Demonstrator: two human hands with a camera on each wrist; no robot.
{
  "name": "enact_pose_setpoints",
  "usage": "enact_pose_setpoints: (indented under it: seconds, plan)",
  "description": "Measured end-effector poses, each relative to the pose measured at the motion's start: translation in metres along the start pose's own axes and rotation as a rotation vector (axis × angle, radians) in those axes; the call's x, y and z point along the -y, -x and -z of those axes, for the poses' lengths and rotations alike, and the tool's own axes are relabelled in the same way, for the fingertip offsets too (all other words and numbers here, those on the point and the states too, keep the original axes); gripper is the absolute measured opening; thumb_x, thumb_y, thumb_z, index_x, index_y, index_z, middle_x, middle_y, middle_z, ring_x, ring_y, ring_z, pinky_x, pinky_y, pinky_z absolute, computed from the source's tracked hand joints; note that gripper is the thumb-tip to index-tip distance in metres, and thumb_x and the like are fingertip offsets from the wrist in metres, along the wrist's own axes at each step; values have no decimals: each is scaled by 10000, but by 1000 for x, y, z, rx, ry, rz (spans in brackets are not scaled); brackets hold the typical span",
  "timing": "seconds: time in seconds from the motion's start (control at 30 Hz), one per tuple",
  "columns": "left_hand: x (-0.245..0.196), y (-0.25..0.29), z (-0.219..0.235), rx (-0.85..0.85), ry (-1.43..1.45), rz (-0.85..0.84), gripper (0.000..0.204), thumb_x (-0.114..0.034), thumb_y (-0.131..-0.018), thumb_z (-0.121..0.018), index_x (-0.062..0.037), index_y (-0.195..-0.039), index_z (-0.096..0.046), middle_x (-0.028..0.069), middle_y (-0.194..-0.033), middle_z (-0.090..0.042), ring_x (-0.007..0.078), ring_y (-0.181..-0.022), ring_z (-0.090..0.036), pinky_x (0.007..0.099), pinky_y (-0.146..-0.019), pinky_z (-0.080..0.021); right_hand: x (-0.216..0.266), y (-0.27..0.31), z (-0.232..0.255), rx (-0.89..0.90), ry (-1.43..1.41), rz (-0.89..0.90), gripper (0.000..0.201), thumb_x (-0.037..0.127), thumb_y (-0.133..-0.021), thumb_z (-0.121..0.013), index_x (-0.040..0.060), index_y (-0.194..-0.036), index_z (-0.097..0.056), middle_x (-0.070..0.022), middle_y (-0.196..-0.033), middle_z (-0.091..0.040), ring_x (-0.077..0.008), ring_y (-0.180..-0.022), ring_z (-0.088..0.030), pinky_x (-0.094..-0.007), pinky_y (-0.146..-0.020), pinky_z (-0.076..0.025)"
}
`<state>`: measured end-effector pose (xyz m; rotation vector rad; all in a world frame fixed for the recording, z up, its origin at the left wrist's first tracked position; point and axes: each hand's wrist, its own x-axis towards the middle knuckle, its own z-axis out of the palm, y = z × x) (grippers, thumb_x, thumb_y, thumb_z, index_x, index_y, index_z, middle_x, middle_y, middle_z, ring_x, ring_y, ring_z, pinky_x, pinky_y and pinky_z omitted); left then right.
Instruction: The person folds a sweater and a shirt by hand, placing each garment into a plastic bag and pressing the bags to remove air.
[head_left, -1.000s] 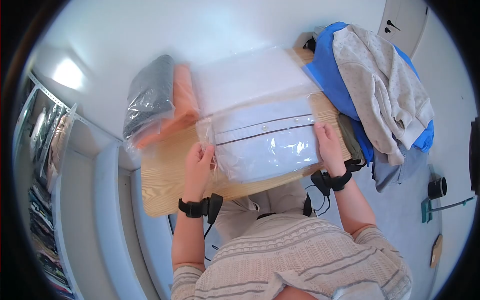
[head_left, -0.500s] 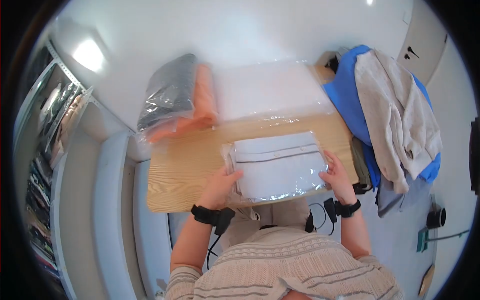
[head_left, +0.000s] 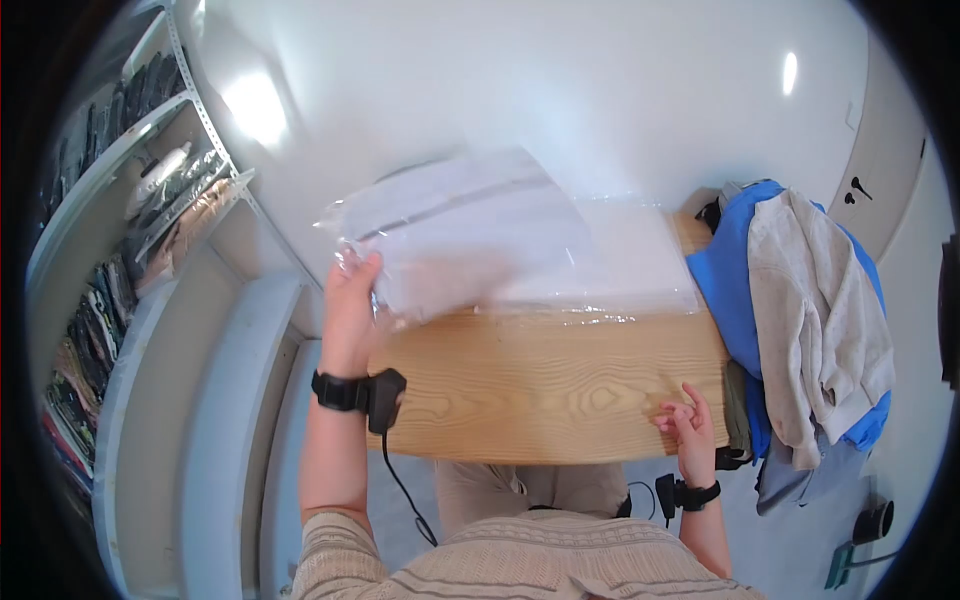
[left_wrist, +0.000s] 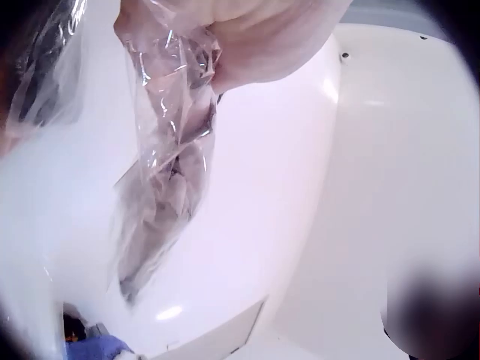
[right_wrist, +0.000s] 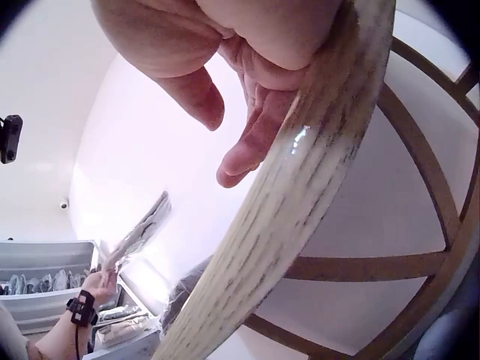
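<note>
My left hand (head_left: 350, 305) grips one edge of a bagged shirt (head_left: 450, 225), raised above the left part of the table. The shirt is pale and folded, with dark stripes under clear plastic, and it looks blurred in the head view. Crumpled film of the bag (left_wrist: 169, 150) bunches at the fingers in the left wrist view, where the package is seen edge-on. Over the table's front right corner, my right hand (head_left: 690, 430) holds nothing, its fingers loosely bent. In the right wrist view those fingers (right_wrist: 259, 142) hang beside the table edge (right_wrist: 277, 202).
A stack of flat clear plastic bags (head_left: 640, 260) lies at the back of the wooden table (head_left: 570, 390). Blue and beige clothes (head_left: 810, 310) are heaped at the right. Shelves (head_left: 150, 180) with bagged garments stand at the left. The raised package hides the table's back left.
The bagged shirt has gone from the table's front edge up and to the left in my left hand. My right hand has let go of it. The head view has shifted.
</note>
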<state>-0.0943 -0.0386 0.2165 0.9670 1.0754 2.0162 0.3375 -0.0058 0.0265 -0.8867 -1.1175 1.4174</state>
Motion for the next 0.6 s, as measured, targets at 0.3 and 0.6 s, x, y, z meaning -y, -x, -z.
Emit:
enact_pose_setpoints:
  seconds: [0.3, 0.6]
  plan:
    - [112, -175, 101, -180, -144, 222, 163, -61, -942, -495, 20, -1075, -542, 132, -1004, -627, 224, -906, -638, 372, -788, -561, 0, 5, -3, 13, 51, 26, 460, 23, -947, -496, 30, -1386, -359, -128, -1028, -629, -164, -854, -646, -258, -767, -513]
    - [98, -161, 89, -123, 250, 250, 247, -165, -936, -569, 5, -1115, -547, 135, -1051, -637, 251, -968, -633, 314, -811, -553, -4, 5, -3, 73, 83, 25, 451, 30, -949, -496, 48, -1382, -373, -119, -1033, -621, -157, -860, -642, -266, -785, -512]
